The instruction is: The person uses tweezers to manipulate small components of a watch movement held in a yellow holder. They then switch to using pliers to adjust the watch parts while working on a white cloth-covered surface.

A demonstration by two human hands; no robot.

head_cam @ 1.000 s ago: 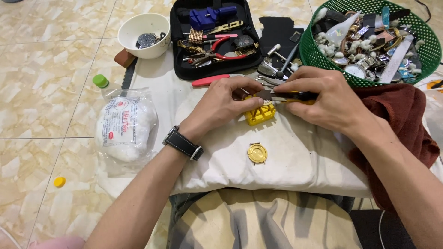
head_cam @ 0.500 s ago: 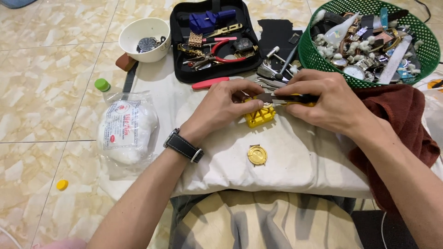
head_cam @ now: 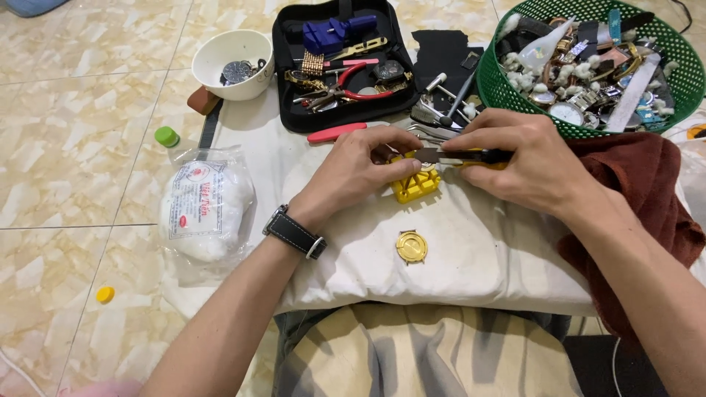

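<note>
Cushion (head_cam: 471, 242): yellow holder (head_cam: 415, 184) between fingertips (head_cam: 412, 143).

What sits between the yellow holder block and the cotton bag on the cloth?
Head view: the left hand and its wrist with a black-strapped wristwatch lie between the yellow holder block and the cotton bag; otherwise bare white cloth.

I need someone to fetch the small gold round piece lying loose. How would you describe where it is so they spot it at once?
Start at the white cushion on the person's lap. Both hands work at a yellow plastic block near its far edge; the gold round piece lies alone, nearer the person than that block, touching nothing else. It is flat, metallic and disc-shaped, unlike the blocky plastic holder.
</note>
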